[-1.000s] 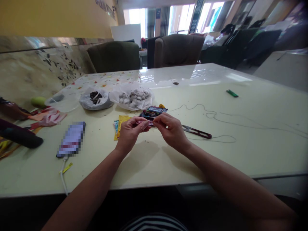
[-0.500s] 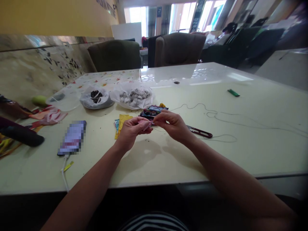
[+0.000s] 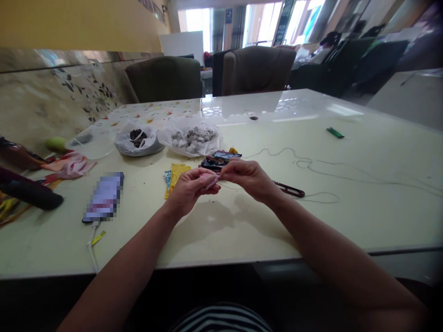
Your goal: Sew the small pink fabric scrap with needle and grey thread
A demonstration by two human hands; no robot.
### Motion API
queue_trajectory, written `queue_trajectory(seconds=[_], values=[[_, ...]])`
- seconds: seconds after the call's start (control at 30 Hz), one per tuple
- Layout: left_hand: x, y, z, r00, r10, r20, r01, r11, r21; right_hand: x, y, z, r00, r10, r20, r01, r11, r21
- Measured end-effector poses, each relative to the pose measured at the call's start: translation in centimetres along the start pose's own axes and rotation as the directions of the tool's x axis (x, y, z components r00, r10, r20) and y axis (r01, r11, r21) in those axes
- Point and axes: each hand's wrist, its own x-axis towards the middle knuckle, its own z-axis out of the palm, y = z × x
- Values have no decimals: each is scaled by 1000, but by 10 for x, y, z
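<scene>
Between thumb and fingers, my left hand (image 3: 192, 190) grips a small pink piece of cloth (image 3: 209, 180). My right hand (image 3: 244, 179) is pinched close beside it, fingertips at the cloth's right edge; what it holds is too small to make out. A thin thread (image 3: 230, 186) runs under the hands. Just beyond them lie dark shiny packets (image 3: 216, 161), with yellow packets (image 3: 179, 174) left of these. Dark red thread snips (image 3: 292, 189) rest by my right wrist, partly covered by it.
Behind the hands sit a bag of white fluffy tufts (image 3: 195, 140) and a bag of dark pieces (image 3: 138, 140). A phone (image 3: 105, 196) with a white cable lies left, near a dark bottle (image 3: 32, 193). A green lighter (image 3: 335, 133) and loose thread (image 3: 346, 177) are at right.
The right hand has shifted slightly at the cloth, and the cloth is turned a little in the left fingers. Other things on the table stay in place.
</scene>
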Motion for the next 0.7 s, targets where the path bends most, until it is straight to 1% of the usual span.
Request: queue_trajectory(seconds=[0.17, 0.33, 0.43, 0.53, 0.6, 0.7], values=[[1, -2, -1, 1000, -15, 19, 15, 1000, -1, 0, 3, 1, 1000, 9, -5, -9, 1000, 21], [1, -2, -1, 1000, -17, 9, 17, 1000, 13, -1, 5, 2, 998, -54, -28, 53, 998, -19], [1, -2, 0, 999, -33, 11, 32, 999, 23, -1, 5, 5, 998, -66, -13, 65, 997, -42], [1, -4, 3, 999, -44, 5, 44, 998, 37, -1, 5, 7, 997, -75, -12, 73, 992, -104], [1, -5, 4, 999, -30, -13, 30, 999, 39, -1, 6, 8, 997, -75, -30, 71, 988, -134], [1, -5, 4, 999, 10, -49, -9, 1000, 12, 0, 9, 6, 997, -46, -57, 40, 994, -106]])
